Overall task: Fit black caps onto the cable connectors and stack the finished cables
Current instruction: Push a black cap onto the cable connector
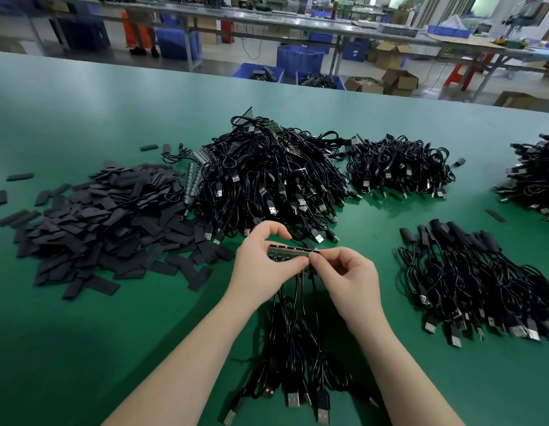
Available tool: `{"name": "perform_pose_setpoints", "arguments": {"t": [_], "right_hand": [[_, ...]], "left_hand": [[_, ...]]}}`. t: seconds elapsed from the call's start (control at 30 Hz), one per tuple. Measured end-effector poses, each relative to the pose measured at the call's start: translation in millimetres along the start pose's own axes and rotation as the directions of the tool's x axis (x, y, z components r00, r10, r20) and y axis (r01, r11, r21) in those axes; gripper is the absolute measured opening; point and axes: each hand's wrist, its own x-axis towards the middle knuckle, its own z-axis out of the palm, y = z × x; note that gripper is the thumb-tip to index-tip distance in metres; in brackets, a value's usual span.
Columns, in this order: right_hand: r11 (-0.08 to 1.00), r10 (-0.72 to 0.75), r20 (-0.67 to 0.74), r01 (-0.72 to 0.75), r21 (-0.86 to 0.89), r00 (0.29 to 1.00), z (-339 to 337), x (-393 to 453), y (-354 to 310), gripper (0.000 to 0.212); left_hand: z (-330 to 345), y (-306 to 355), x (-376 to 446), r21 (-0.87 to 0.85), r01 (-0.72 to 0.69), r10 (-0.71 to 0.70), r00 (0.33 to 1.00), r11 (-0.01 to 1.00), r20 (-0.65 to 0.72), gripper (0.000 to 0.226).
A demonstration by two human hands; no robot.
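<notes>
A strip of small connector boards [290, 251] is held up over the near middle of the worktop [82, 348], pinched at its left end by the left hand [267, 265] and at its right end by the right hand [348, 276], cables [293, 342] hanging below. Probably best snapped apart one board at a time, strip kept steady. Black caps [104, 229] are heaped toward the left edge, well clear of either grip

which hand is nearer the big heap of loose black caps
Left. The left hand grips the strip of small boards just right of the heap of black caps, close to its nearest stray pieces. The right hand pinches the strip's other end, farther from the heap.
</notes>
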Motion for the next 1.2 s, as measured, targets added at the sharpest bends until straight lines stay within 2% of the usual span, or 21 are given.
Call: {"name": "perform_pose_setpoints", "arguments": {"t": [0.37,0.57,0.67,0.77,0.83,0.93,1.0,1.07,1.13,1.2], "right_hand": [[0.998,0.062,-0.05,-0.062,0.001,0.997,7.8,-3.8,0.1,0.01],[0.998,-0.012,-0.118,0.006,-0.057,0.993,6.5,-5.6,-4.5,0.014],[0.999,-0.042,-0.24,0.033,-0.041,0.97,-6.5,-3.3,-7.7,0.014],[0.985,-0.104,-0.43,0.153,0.079,0.897,-19.7,-1.3,-17.5,0.009],[0.937,-0.206,-0.533,0.322,0.132,0.82,-25.5,-2.2,-32.3,0.011],[0.829,-0.429,-0.521,0.551,0.099,0.738,-25.3,-4.7,-58.6,0.017],[0.779,-0.521,-0.452,0.62,0.094,0.724,-20.8,-6.0,-74.6,0.016],[0.786,-0.517,-0.394,0.604,0.133,0.76,-12.7,-7.3,-89.8,0.016],[0.831,-0.402,-0.352,0.498,0.247,0.845,-2.2,-8.3,-102.1,0.016],[0.833,-0.201,-0.308,0.327,0.446,0.93,8.6,-7.3,-107.5,0.016]], "left_hand": [[2.9,-5.0,1.9,0.083,0.0,0.003,1.0,0.997,-0.031,0.039],[3.1,-9.8,2.5,0.125,0.005,0.002,0.999,0.992,-0.053,0.037],[-1.3,-11.9,4.7,0.085,0.034,-0.033,0.999,0.996,-0.019,0.04],[0.5,-14.9,3.3,0.147,0.032,-0.034,0.999,0.989,0.009,0.042],[3.4,-16.8,0.8,0.285,-0.035,0.026,0.999,0.958,0.034,0.044],[5.7,-17.1,0.0,0.452,-0.165,0.158,0.986,0.876,0.053,0.047],[4.2,-14.0,1.5,0.441,-0.229,0.257,0.966,0.868,-0.005,0.042],[0.2,-9.2,3.0,0.38,-0.256,0.331,0.932,0.889,-0.147,0.042],[-6.6,-2.8,4.7,0.435,-0.311,0.457,0.843,0.845,-0.285,0.04],[-15.3,1.0,5.8,0.547,-0.366,0.603,0.717,0.752,-0.35,0.038]]}}
